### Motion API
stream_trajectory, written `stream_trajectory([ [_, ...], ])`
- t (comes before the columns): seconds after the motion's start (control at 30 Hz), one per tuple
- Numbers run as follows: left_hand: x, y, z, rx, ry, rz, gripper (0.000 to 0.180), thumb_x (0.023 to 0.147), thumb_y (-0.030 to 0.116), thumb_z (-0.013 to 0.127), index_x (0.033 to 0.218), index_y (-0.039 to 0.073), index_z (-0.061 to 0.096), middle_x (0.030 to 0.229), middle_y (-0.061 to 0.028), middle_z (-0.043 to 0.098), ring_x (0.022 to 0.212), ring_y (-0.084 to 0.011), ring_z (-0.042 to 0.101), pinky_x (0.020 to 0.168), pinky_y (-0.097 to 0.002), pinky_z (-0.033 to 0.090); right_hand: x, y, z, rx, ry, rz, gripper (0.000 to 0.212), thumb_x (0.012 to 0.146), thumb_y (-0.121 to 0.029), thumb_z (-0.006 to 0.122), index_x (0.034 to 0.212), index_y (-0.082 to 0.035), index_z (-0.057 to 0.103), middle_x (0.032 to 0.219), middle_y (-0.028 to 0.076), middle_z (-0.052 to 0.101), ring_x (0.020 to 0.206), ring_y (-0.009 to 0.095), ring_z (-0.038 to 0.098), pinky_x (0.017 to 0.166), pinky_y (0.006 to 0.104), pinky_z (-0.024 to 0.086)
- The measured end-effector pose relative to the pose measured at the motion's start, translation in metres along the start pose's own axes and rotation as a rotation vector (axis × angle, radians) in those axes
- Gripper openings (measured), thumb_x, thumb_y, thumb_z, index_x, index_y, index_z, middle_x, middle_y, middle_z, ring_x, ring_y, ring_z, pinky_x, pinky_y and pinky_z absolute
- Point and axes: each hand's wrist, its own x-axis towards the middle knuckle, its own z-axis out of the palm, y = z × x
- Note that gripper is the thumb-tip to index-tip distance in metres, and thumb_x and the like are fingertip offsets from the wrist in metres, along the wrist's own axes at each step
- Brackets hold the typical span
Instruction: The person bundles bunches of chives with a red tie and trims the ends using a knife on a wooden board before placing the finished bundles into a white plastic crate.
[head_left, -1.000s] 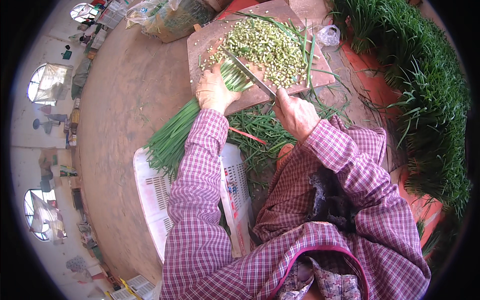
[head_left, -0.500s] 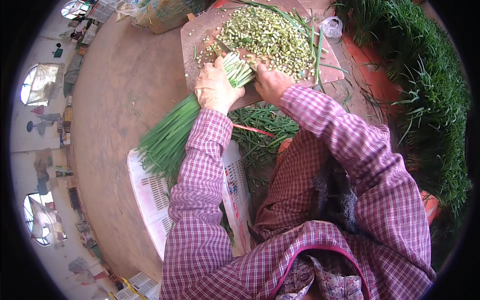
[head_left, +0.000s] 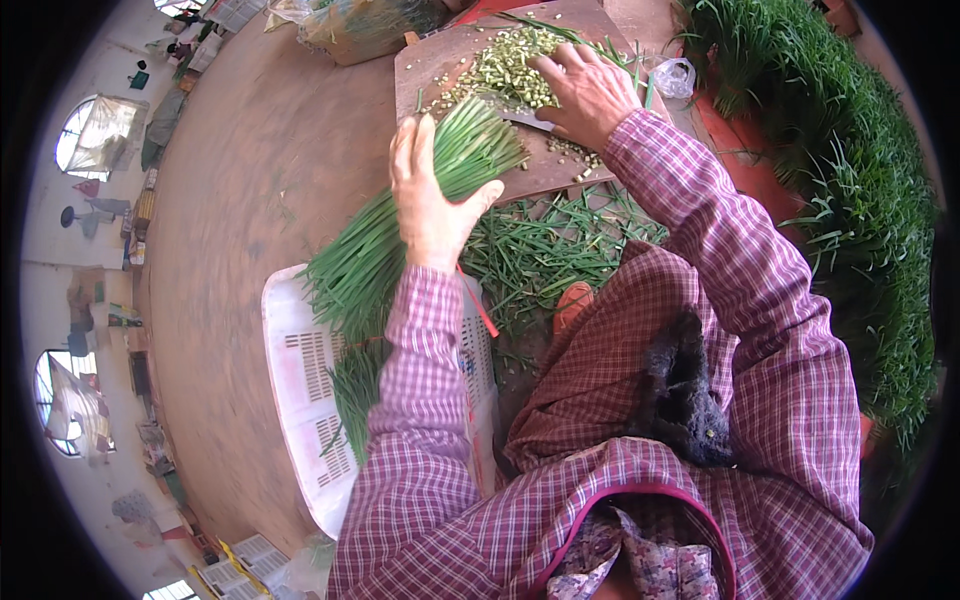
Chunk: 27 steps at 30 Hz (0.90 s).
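Observation:
My left hand (head_left: 432, 205) lies against a bunch of long green chive-like stalks (head_left: 370, 235), fingers raised and thumb spread wide. The bunch's pale cut ends rest on a reddish-brown board (head_left: 420, 75), and its green tops hang over a white slatted plastic basket (head_left: 300, 370). Over a heap of short chopped stalk pieces (head_left: 505, 65), my right hand (head_left: 592, 95) has its fingers spread. A knife's grey blade (head_left: 527, 119) shows flat on the board beside my right thumb; its handle is hidden under that hand.
Loose green trimmings (head_left: 545, 235) cover the floor below the board. A thick row of uncut green stalks (head_left: 850, 180) stands along the right. A clear plastic bag (head_left: 672, 77) sits by the board's right edge. A red strap (head_left: 480, 305) hangs near the basket.
My right hand has left the stalk ends, moved up and right, and spread its fingers over the pieces. My left hand has loosened its grip on the bunch, whose cut ends now fan out.

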Motion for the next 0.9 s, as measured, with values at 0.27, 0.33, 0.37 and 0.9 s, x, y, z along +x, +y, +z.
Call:
stream_trajectory([
  [0.27,-0.116,0.055,0.016,-1.284,-0.045,-0.843,0.069,0.087,0.039,0.080,0.136,-0.003,0.055,0.133,-0.0127,0.061,0.121,-0.0219,0.058,0.104,-0.0373,0.046,0.037,-0.107,0.061,-0.231,-0.059,-0.539,0.114,0.061,-0.064,0.084,0.156,-0.028,0.032,0.137,0.012,0.051,0.133,0.031,0.047,0.115,0.0530,0.032],
  [0.33,-0.122,0.047,0.015,-1.328,-0.131,-0.865,0.085,0.090,0.054,0.071,0.146,-0.003,0.044,0.141,-0.0144,0.057,0.128,-0.0264,0.055,0.110,-0.0423,0.039,0.044,-0.112,0.058,-0.134,-0.094,-0.549,0.104,0.062,-0.067,0.082,0.149,-0.024,0.045,0.124,0.015,0.057,0.121,0.032,0.054,0.108,0.0478,0.038],
  [0.37,-0.126,0.039,0.020,-1.356,-0.118,-0.886,0.087,0.089,0.055,0.072,0.147,-0.003,0.042,0.141,-0.0142,0.056,0.130,-0.0268,0.053,0.111,-0.0430,0.037,0.038,-0.109,0.057,-0.030,-0.034,-0.529,0.097,0.062,-0.064,0.083,0.144,-0.022,0.052,0.120,0.015,0.060,0.116,0.032,0.057,0.103,0.0461,0.043],
  [0.9,-0.108,-0.027,-0.040,-1.630,0.124,-0.690,0.060,0.076,0.026,0.088,0.126,0.005,0.062,0.118,-0.0030,0.067,0.105,-0.0177,0.065,0.099,-0.0358,0.053,-0.122,-0.128,-0.004,1.464,-0.470,0.022,0.117,0.076,-0.060,0.082,0.154,0.005,0.026,0.147,0.029,0.047,0.141,0.036,0.042,0.118,0.0440,0.035],
])
